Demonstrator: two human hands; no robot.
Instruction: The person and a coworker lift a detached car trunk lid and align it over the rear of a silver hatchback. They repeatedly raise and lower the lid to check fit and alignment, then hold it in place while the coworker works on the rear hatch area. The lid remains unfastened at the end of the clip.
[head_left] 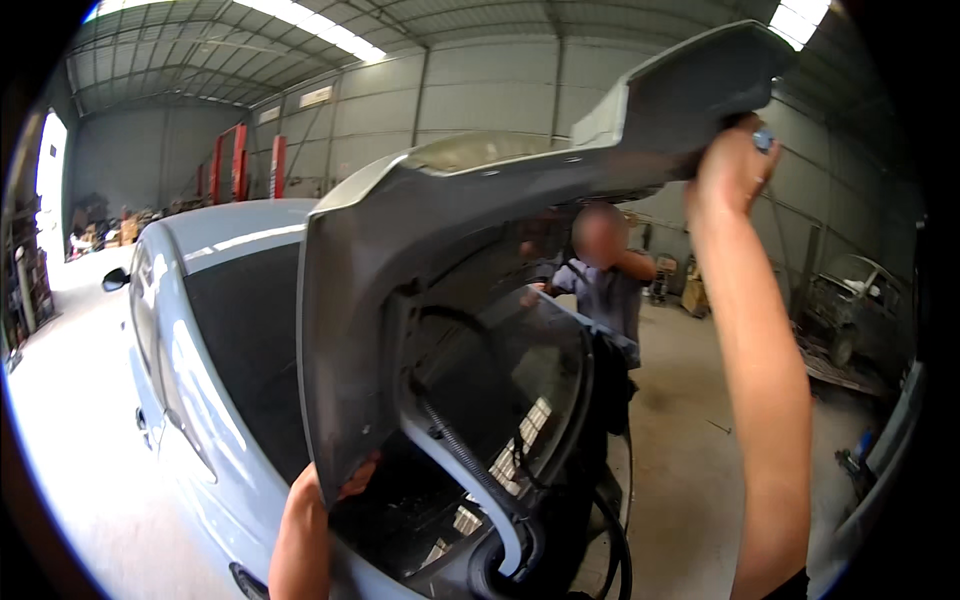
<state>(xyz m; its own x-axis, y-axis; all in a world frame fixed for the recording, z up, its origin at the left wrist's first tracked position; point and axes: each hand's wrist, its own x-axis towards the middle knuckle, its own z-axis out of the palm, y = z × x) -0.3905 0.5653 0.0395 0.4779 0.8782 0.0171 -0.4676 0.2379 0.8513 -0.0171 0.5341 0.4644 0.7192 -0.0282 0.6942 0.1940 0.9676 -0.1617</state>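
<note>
two hands up, lid raised, joint unclear

i judge the lifting done: the lid (450,230) is tilted up over the boot (355,575) of the car (185,370), its dark inner face toward me. my left hand (312,490) grasps its lower corner, fingers curled round the edge. my right hand (740,165) is up against the far end; i cannot tell how firmly those fingers close. what seems left is settling the lid at the hinge (460,475), then letting go.

the hinge rises from the boot toward the lid's inner face, a ribbed sleeve (440,425) running along it. whether bolts join hinge to lid is lost in the shadow. a co-worker (612,305) stands beyond the boot, partly covered by the lid, so i can't say whether they bear any weight. the small blue thing (764,138) by my right hand is too small to make out, and my forearms are cut off below.
</note>
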